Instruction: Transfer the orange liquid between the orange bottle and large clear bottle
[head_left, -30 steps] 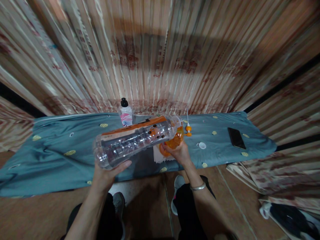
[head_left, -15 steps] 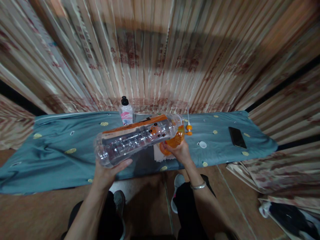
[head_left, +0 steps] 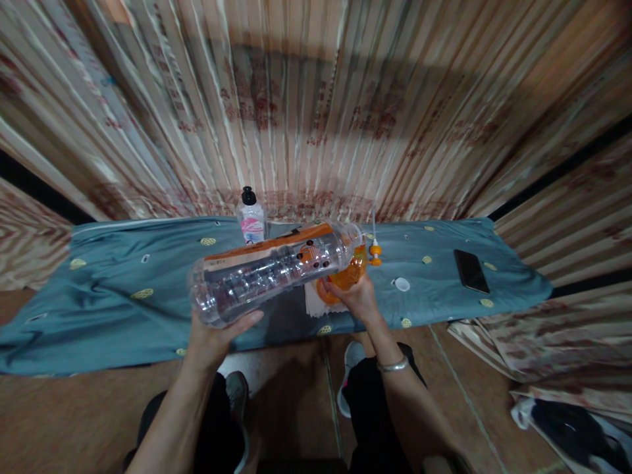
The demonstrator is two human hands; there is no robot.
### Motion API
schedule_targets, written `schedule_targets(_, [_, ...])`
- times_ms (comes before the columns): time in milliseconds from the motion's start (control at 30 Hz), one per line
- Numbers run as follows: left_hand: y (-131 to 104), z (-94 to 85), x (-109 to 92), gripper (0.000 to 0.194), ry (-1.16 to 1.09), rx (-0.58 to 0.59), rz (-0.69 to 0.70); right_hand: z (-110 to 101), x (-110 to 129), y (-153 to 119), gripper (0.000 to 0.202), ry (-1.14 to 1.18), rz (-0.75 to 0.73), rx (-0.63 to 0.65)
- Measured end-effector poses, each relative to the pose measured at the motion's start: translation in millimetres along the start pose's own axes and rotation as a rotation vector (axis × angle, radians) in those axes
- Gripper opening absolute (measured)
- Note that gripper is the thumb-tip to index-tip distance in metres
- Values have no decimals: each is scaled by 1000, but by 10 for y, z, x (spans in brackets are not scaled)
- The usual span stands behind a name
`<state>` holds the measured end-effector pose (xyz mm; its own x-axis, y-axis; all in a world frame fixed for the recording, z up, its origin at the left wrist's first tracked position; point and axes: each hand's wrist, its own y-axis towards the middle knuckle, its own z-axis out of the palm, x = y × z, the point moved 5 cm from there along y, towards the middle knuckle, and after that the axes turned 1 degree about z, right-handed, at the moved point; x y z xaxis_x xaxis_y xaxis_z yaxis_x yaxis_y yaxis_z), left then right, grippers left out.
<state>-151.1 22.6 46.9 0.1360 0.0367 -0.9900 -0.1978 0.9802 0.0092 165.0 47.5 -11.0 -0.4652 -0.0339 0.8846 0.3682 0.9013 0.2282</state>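
A large clear bottle (head_left: 266, 270) with an orange and white label lies tilted in my left hand (head_left: 217, 336), which grips it near its base. Its neck points right and reaches over the top of an orange bottle (head_left: 348, 273). My right hand (head_left: 358, 296) is wrapped round the orange bottle, which stands on a pale cloth (head_left: 316, 307). Whether the two bottles touch at their mouths cannot be made out. Just right of them, an orange pump head (head_left: 375, 255) with a thin tube sits on the teal cloth.
A small clear bottle with a black cap (head_left: 253, 220) stands behind the large one. A white round cap (head_left: 401, 284) and a black phone (head_left: 471, 270) lie to the right on the teal cloth (head_left: 113, 263). Pleated curtains hang behind and at the sides.
The view has shifted very slightly. Both hands keep the same hold on their bottles, and the large bottle stays tilted over the orange one.
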Motion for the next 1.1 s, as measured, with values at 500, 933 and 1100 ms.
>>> schedule_targets(500, [-7, 18, -16, 62, 7, 12, 2, 1, -46, 4, 67, -31, 1, -11])
schedule_targets(933, [-8, 20, -27, 64, 0, -3, 11, -2, 22, -1, 69, 3, 28, -8])
schedule_targets(1100, [-25, 48, -57, 67, -2, -41, -20, 3, 24, 1, 68, -7, 15, 11])
